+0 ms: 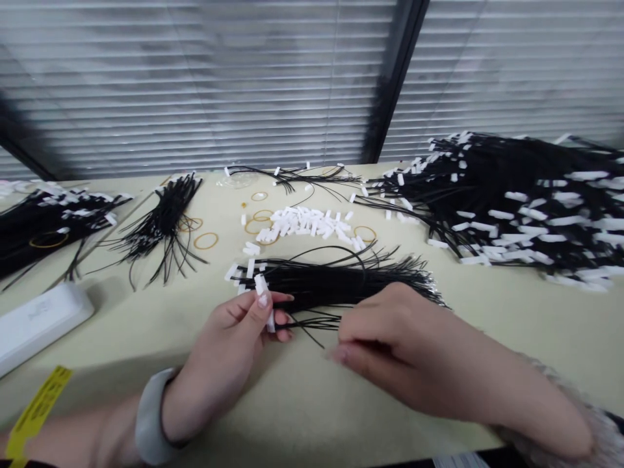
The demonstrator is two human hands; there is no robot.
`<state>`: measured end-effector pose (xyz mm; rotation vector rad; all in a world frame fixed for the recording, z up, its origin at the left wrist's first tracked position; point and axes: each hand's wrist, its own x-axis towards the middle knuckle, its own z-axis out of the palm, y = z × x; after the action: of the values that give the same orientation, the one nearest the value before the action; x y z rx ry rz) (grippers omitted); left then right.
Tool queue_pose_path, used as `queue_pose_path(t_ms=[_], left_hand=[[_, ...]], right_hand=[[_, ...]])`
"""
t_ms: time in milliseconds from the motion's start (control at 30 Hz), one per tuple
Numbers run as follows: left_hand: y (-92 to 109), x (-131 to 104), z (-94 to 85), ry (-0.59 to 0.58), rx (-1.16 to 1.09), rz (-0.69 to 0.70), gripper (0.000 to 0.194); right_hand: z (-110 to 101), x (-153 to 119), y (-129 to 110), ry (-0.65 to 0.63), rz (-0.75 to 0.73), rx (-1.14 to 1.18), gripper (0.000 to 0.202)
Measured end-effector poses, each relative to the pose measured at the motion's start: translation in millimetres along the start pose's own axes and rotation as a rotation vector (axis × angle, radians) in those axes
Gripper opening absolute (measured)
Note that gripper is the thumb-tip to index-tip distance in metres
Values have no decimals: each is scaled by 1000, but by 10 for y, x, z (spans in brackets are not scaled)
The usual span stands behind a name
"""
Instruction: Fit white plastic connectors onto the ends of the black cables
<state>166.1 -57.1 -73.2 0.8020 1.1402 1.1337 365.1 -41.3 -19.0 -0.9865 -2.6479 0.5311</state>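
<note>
Head view: L hand (229, 339) & R hand (412, 351) at black wires (312, 321) over counter (305, 409).
L hand pinches white tips (260, 284) of the wires; R hand is curled at their other side, can't tell if it grips. Bundle (316, 281) lies just behind, loose tips (308, 222) farther back.

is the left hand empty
No, the left hand pinches at least one small white piece between its thumb and fingers.
</note>
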Motion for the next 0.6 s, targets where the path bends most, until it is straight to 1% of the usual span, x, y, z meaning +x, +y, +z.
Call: queue_pose_path(t_ms=[67,133,167,233,300,367,500,600], left_hand=[[-2,-1,-1,-9,-26,12,23],[-1,-2,0,-12,-45,16,21],[1,-2,2,-12,-54,16,21],[8,-5,8,-10,-71,19,21],[14,-10,13,-11,-75,19,21],[17,-16,13,-17,-61,19,20],[10,-19,-3,-27,-11,18,19],[5,-13,-11,-35,0,13,20]], right_hand=[[-4,12,33,63,137,-69,39],[-7,27,84,129,269,-200,42],[-11,32,110,144,309,-258,41],[-24,35,150,156,337,-322,37],[-34,33,167,162,301,-298,30],[-25,36,166,150,219,-216,25],[67,74,151,135,80,-53,20],[158,113,134,205,-21,48,24]])
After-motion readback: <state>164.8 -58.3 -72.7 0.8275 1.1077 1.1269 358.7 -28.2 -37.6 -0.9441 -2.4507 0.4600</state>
